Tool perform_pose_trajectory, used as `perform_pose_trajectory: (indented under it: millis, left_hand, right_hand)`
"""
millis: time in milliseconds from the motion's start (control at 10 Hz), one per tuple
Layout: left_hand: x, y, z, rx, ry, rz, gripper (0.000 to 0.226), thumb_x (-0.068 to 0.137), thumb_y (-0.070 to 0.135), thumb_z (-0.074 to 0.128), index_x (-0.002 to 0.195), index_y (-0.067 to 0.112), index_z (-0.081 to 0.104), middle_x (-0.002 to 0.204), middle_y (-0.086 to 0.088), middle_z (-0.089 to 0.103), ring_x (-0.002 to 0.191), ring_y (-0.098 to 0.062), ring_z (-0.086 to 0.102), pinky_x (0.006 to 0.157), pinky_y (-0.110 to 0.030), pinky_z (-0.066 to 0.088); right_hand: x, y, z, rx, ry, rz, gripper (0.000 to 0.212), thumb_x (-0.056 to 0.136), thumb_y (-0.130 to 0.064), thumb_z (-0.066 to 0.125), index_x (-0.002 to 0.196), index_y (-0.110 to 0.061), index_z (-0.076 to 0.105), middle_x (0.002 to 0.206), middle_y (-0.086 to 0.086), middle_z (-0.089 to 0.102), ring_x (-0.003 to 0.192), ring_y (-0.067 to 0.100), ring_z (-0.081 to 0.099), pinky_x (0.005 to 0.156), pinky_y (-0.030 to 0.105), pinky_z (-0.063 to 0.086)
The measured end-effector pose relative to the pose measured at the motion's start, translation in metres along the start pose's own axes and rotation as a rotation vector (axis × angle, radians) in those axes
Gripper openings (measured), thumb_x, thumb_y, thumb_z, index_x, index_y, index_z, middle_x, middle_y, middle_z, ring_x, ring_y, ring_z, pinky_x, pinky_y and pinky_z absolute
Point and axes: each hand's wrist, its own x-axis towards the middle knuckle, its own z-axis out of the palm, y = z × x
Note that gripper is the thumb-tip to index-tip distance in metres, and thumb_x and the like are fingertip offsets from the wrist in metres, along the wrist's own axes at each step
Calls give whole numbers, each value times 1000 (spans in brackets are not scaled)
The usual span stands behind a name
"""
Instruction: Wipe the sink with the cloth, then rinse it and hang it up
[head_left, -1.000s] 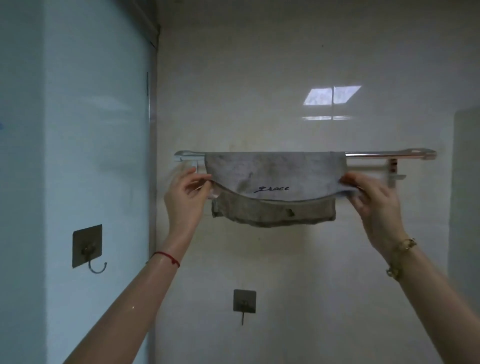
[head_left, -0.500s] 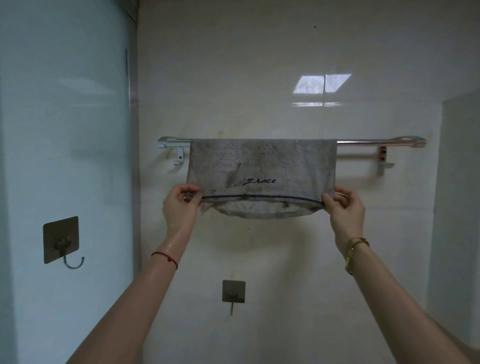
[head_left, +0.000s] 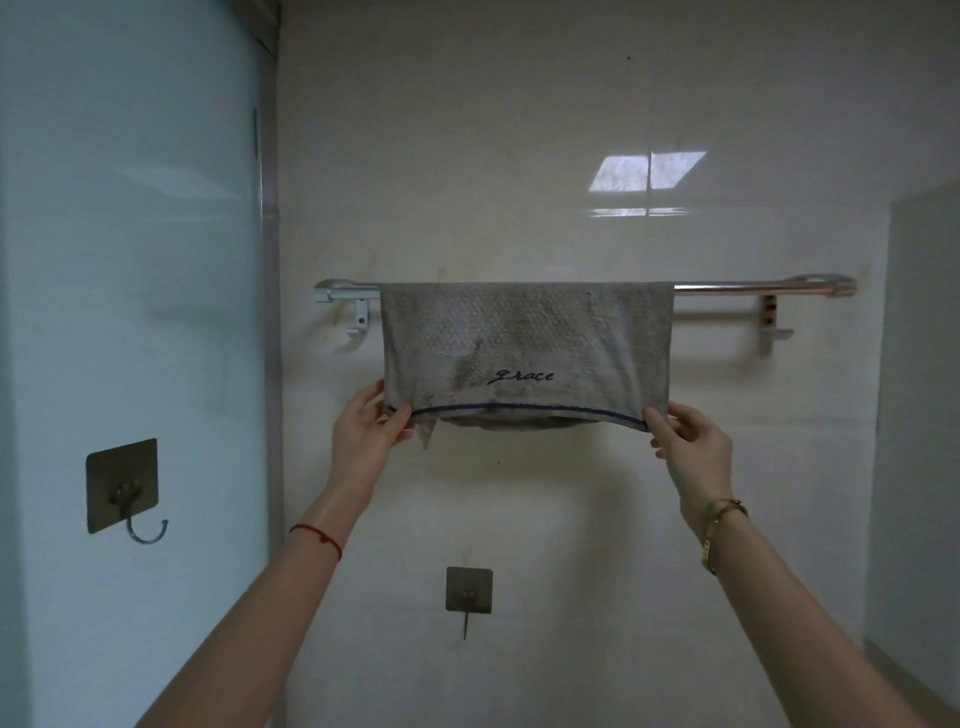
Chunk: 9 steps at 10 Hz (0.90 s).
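Grey, stained and stitched with the word "grace", the cloth (head_left: 524, 343) is hanging folded over the towel rail (head_left: 737, 287) on the back wall, its front flap facing you and a back layer showing just below the dark-striped hem. You are pinching that hem at both lower corners: your left hand (head_left: 363, 434) is gripping the left corner between thumb and fingers, and your right hand (head_left: 691, 447) is gripping the right corner the same way, the two hands well apart with the hem stretched between them. Judging from this, you are working on the last step, the hanging up, and are squaring the cloth on the rail. The sink is not in view, so whether the wiping and rinsing are done cannot be told from here. The next move seems to call for a gentle, even downward tug so the hem is lying level and the front is not outweighing the back, then letting go of both corners together. Two adhesive wall hooks, the left hook (head_left: 124, 488) and the lower hook (head_left: 468, 592), are sitting unused.
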Motion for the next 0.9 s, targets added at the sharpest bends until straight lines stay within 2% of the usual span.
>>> perform_pose_trajectory:
  millis: [100, 200, 300, 400, 500, 600, 700, 800, 900]
  left_hand:
    - [1, 0, -5, -14, -22, -67, 44, 88, 2, 68, 130, 1, 55, 92, -6, 71, 68, -7, 66, 64, -14, 55]
    - [-1, 3, -8, -28, -25, -113, 36, 89, 8, 69, 124, 1, 61, 97, -3, 70, 80, -8, 62, 70, -16, 55]
    - [-5, 6, -11, 6, -16, -128, 23, 91, 12, 67, 113, 5, 66, 91, 1, 67, 87, -12, 59, 77, -22, 51]
    - [-7, 13, -11, 99, -11, -86, 14, 94, 14, 63, 106, 8, 67, 91, -4, 68, 83, -15, 62, 77, -24, 51]
    - [-6, 18, -7, 259, -55, -30, 14, 97, 17, 58, 106, 7, 64, 93, -8, 69, 82, -17, 65, 71, -23, 52]
    - [-1, 18, -1, 401, -118, -4, 15, 100, 16, 53, 107, 4, 57, 104, -14, 68, 83, -20, 66, 65, -21, 53]
    - [0, 20, -1, 443, -122, -19, 15, 99, 15, 54, 108, 3, 56, 110, -18, 68, 85, -22, 66, 67, -23, 53]
    - [-4, 19, -8, 363, -118, -49, 28, 96, 24, 60, 115, 4, 57, 114, -17, 68, 88, -20, 67, 73, -28, 55]
    - [-16, 16, -22, 276, 37, -32, 43, 88, 38, 70, 121, 19, 50, 118, -8, 66, 98, -20, 67, 84, -34, 55]
  right_hand:
    - [-3, -2, -2, 20, 24, 6, 27, 86, -17, 71, 108, -11, 58, 73, 2, 59, 66, 14, 54, 65, 24, 45]
    - [-6, -8, -4, 51, -24, 39, 30, 87, -16, 70, 112, -18, 54, 75, 2, 59, 67, 13, 54, 67, 24, 46]
    - [-6, -11, -7, 30, -89, 68, 23, 89, -18, 67, 110, -14, 60, 83, 5, 59, 72, 15, 53, 70, 24, 46]
    - [-6, -12, -8, 39, -112, 101, 16, 90, -18, 66, 104, -10, 63, 85, 3, 60, 80, 18, 52, 74, 25, 44]
    - [-7, -14, -10, 64, -104, 134, 11, 91, -18, 65, 98, -10, 61, 87, 2, 60, 82, 18, 55, 81, 32, 47]
    - [-8, -13, -11, 88, -104, 147, 11, 92, -17, 63, 98, -9, 59, 88, 4, 60, 79, 17, 58, 83, 34, 49]
    - [-9, -14, -12, 104, -103, 153, 16, 91, -17, 63, 102, -7, 58, 89, 6, 61, 77, 18, 59, 81, 33, 50]
    - [-10, -14, -14, 106, -108, 130, 19, 91, -17, 64, 105, -6, 58, 89, 5, 63, 80, 20, 60, 82, 33, 50]
    - [-12, -14, -20, 49, -75, 106, 18, 90, -18, 66, 105, -10, 60, 97, 8, 65, 92, 23, 61, 79, 28, 47]
